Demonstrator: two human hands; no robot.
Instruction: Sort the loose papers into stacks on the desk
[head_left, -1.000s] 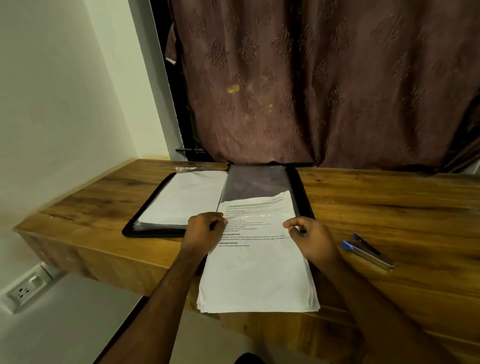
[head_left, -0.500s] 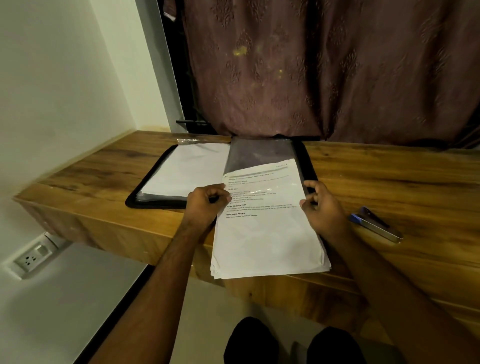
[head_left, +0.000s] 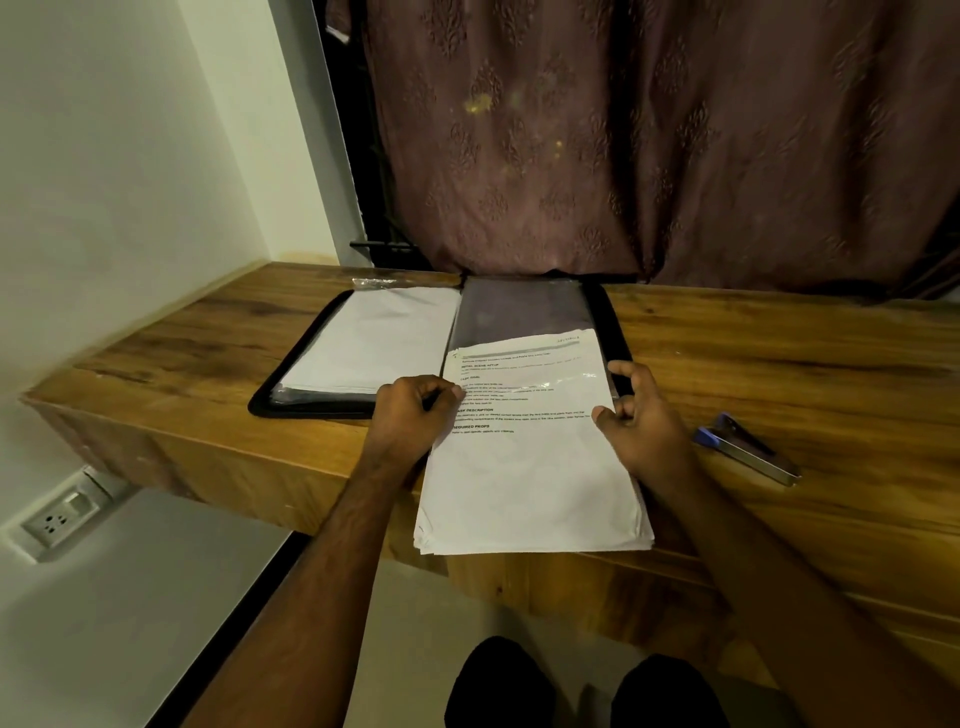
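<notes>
Papers (head_left: 530, 467) lay mid-frame, stacked, near end jutting past desk (head_left: 779, 374) edge, far end over open folder (head_left: 613, 332). Held at both side edges: left hand (head_left: 413, 410) curled round left edge, right hand (head_left: 641, 415) pinching right edge. More sheets (head_left: 374, 343) rested in folder's left half. Stapler (head_left: 745, 454) sat right of center, apart from papers. Curtain (head_left: 649, 140) hung across top; socket (head_left: 62, 514) lower left.
</notes>
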